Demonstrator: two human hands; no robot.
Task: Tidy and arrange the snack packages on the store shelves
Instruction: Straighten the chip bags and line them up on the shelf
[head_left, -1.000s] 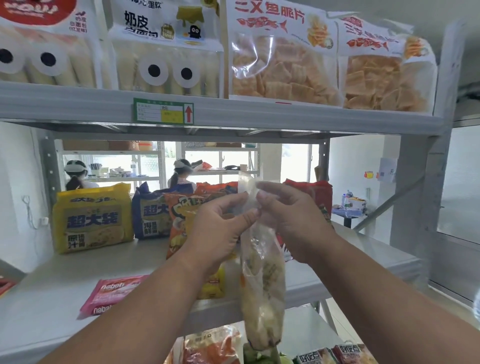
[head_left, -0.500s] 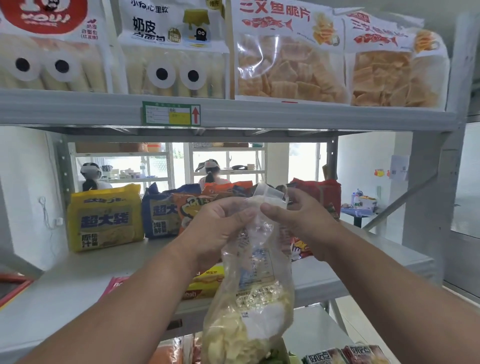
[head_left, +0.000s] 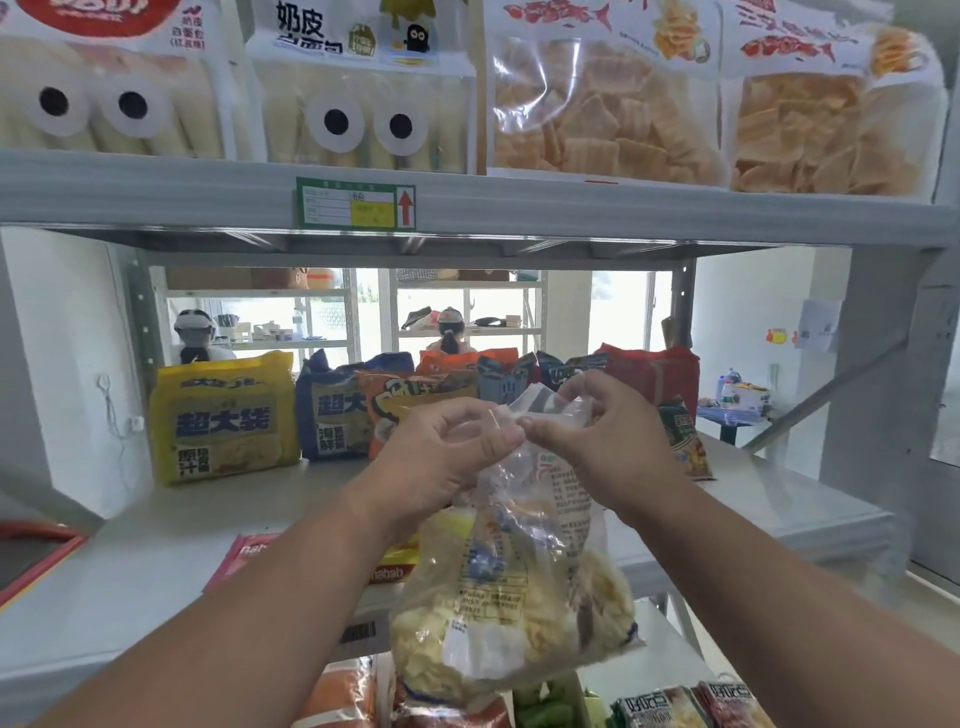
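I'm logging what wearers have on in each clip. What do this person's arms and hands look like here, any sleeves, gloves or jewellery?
Both forearms are bare up to the frame edge: no sleeves show. The left hand and right hand wear no gloves, and no rings, watch or wristband are visible.

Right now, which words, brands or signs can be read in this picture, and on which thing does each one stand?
"超大袋": yellow noodle pack, middle shelf.
"奶皮": white header of the bread bag, top shelf.
"nabati", partly hidden: pink wafer pack.
"好吃点": packs on the bottom shelf.
Red up arrow: green shelf tag; its text is too small.
Held clear bag: print too blurred.
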